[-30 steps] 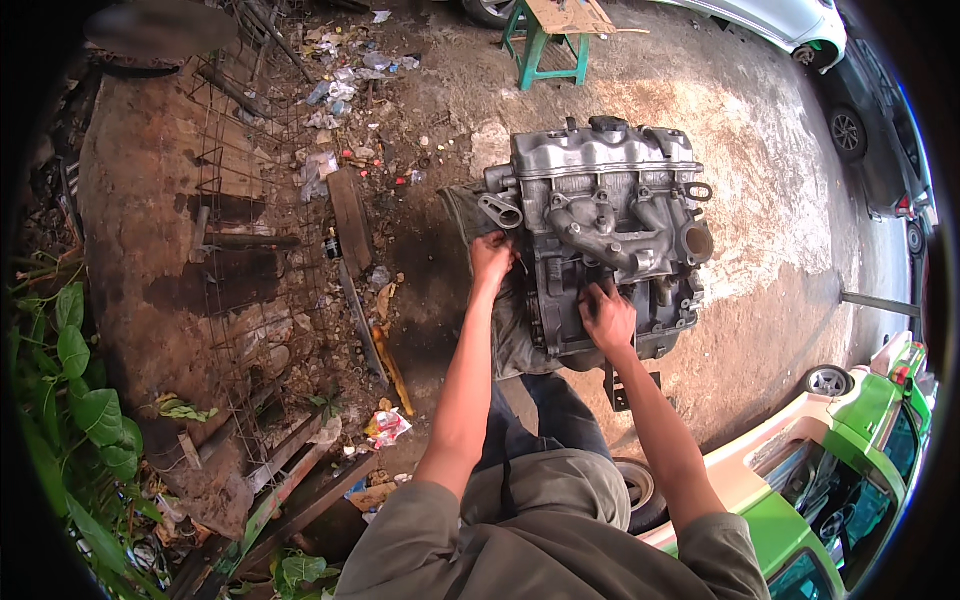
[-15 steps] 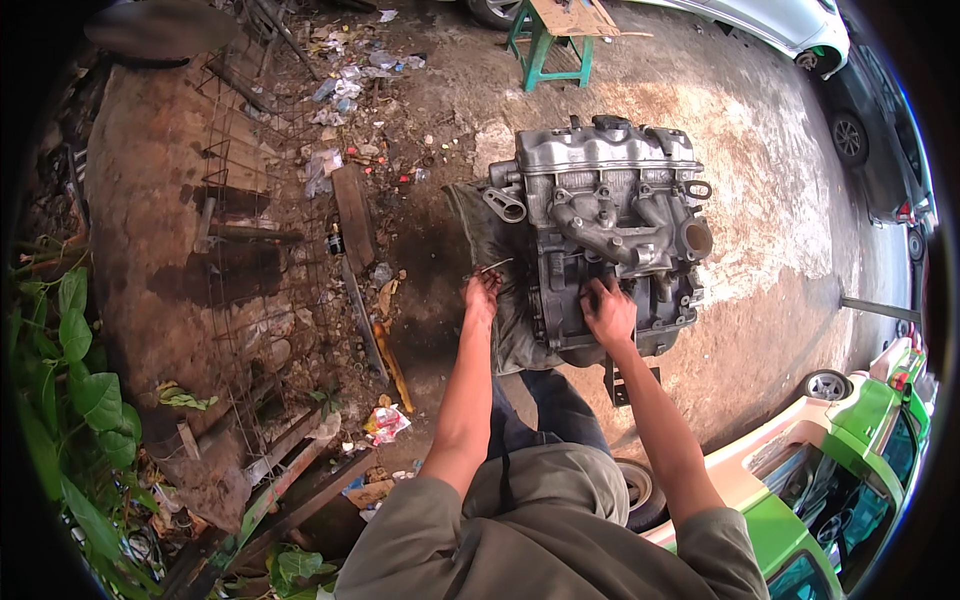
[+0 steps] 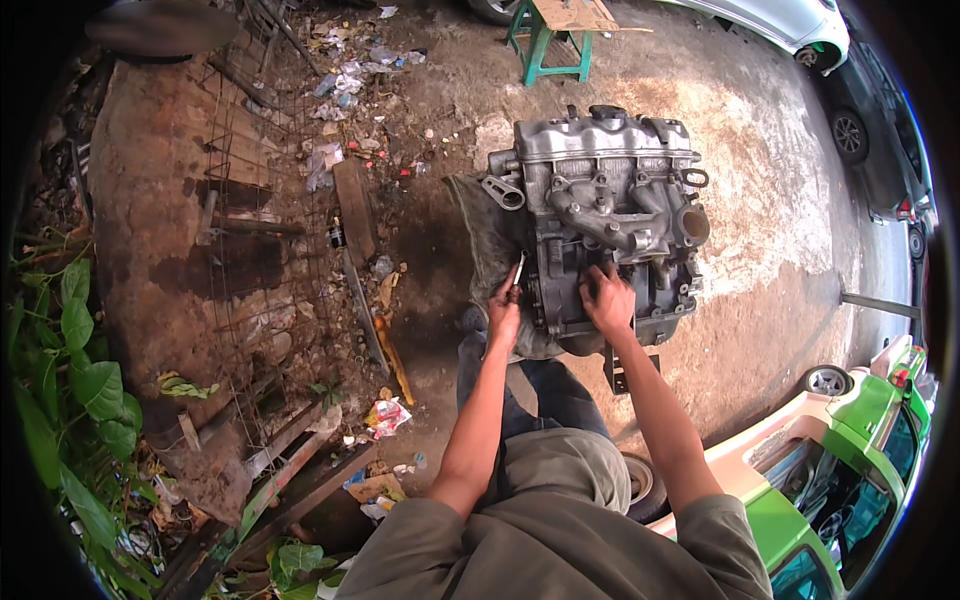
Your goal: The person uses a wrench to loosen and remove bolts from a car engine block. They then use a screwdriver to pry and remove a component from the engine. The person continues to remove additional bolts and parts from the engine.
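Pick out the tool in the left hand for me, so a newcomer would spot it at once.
Find the big grey engine standing just right of the picture's centre. At its lower left edge is the person's left hand, gripping a slim metal tool that points up and away. Its thin, straight, bright shaft sets it apart from the dull, crumpled cloth behind.

Daylight, bright concrete [image 3: 760, 225], dark curved rim

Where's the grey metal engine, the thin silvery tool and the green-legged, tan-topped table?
Grey metal engine [image 3: 622, 238]: head view, on its curved pipes.
Thin silvery tool [image 3: 519, 270]: head view, on its shaft.
Green-legged, tan-topped table [image 3: 538, 50]: head view, on a leg.
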The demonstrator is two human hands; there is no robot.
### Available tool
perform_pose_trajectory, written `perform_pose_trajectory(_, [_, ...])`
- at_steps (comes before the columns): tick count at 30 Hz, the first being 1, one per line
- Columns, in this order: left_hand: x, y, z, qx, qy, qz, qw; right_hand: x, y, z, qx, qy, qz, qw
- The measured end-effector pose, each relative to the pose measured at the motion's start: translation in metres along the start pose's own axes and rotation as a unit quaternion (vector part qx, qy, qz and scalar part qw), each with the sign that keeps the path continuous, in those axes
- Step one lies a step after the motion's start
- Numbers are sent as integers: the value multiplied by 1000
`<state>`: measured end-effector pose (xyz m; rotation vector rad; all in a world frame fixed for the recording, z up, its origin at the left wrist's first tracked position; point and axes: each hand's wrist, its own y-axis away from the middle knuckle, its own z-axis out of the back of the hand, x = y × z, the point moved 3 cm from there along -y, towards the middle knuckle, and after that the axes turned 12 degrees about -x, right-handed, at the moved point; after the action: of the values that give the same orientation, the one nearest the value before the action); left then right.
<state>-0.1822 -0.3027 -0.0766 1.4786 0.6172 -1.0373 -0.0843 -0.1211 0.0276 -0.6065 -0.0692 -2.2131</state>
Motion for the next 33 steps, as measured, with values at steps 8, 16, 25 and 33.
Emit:
perform_pose_trajectory(8, [-12, 18, -8, 30, -88, -128, 987, -2, 0, 0, 5, -17, -1, 1000])
perform_pose_trajectory(16, [-12, 29, -17, 0, -169, -190, 967, -3, 0, -2, 9, -2, -5, 1000])
perform_pose_trajectory(25, [-30, 37, -18, -13, -281, -241, 929, -2, -1, -2, 27, -3, -13, 1000])
perform_pose_trajectory(33, [-87, 22, -17, 44, -296, -273, 914, -3, 0, -3, 24, -8, -8, 1000])
